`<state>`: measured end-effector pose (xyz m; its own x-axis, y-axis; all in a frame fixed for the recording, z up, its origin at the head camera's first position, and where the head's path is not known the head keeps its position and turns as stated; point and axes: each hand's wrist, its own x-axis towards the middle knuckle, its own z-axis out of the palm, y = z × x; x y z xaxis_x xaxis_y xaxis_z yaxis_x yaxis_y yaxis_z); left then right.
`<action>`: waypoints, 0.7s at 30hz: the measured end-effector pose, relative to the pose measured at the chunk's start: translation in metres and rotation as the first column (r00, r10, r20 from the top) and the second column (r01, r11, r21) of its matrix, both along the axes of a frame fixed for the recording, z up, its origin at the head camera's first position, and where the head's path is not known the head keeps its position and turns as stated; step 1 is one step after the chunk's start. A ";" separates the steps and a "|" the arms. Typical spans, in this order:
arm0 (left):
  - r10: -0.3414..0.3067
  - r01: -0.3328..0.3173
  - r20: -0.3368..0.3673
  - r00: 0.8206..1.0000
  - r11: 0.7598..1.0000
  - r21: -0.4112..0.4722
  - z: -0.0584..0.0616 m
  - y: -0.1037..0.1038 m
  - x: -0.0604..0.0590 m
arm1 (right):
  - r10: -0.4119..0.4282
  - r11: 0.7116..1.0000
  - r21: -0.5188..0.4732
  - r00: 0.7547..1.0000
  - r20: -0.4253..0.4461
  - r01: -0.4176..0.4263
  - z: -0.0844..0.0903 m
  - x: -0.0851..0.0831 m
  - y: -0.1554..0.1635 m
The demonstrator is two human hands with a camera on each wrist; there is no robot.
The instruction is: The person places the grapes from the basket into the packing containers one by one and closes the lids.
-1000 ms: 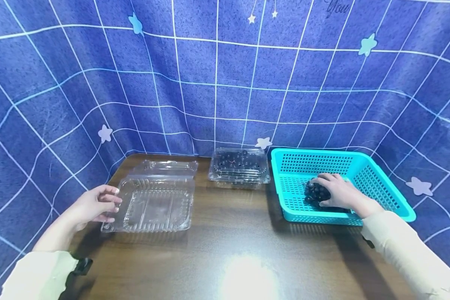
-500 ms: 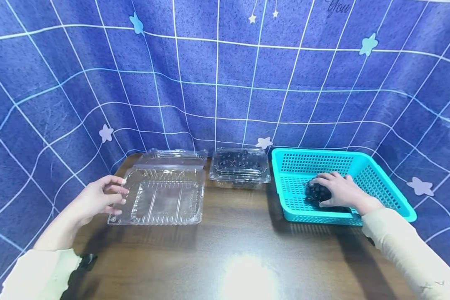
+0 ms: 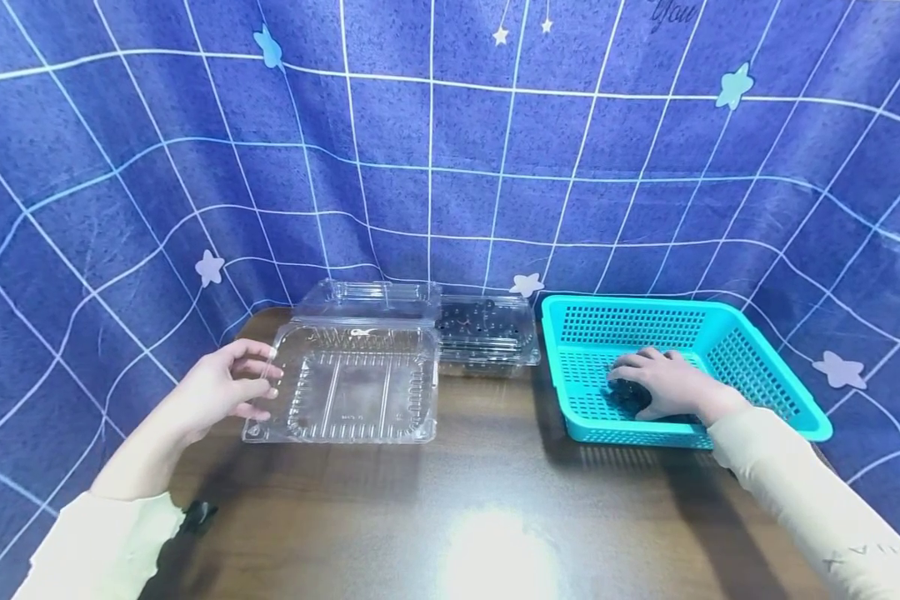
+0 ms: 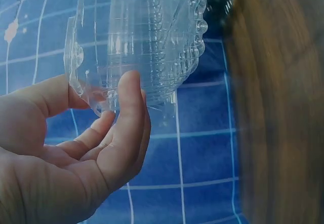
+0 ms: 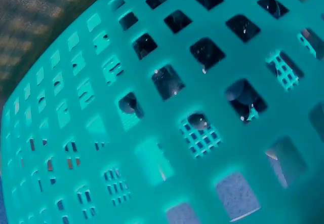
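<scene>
While the left hand pinches the near-left corner of the clear plastic box between thumb and curled fingers, that box sits open on the brown table, its lid standing up behind the tray. Just right of it, touching its far corner, is 1 closed clear box of dark grapes against the blue checked cloth. Further right stands a teal basket with slotted walls. Inside it, the right hand lies palm down over a bunch of dark grapes, its fingers curled round the bunch.
</scene>
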<state>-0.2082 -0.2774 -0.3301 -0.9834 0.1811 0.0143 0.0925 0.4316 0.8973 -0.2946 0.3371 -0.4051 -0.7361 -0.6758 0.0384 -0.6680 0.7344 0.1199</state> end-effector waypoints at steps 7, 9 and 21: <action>-0.025 0.025 -0.026 0.999 0.999 0.024 0.002 0.023 0.000 | 0.034 0.998 0.052 0.998 -0.050 -0.032 -0.009 -0.003 -0.003; -0.036 0.036 -0.024 0.999 0.999 0.035 0.002 0.030 0.000 | 0.031 0.998 0.062 0.999 -0.044 -0.028 -0.011 -0.003 -0.004; -0.074 0.072 0.038 0.996 0.995 0.072 -0.008 0.069 -0.010 | 0.032 0.995 0.099 0.999 -0.003 -0.032 -0.014 -0.007 -0.008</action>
<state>-0.2186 -0.2081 -0.3378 -0.9676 0.2524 -0.0102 0.0843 0.3610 0.9288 -0.3015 0.3287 -0.4193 -0.7140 -0.6996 -0.0266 -0.6903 0.6971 0.1936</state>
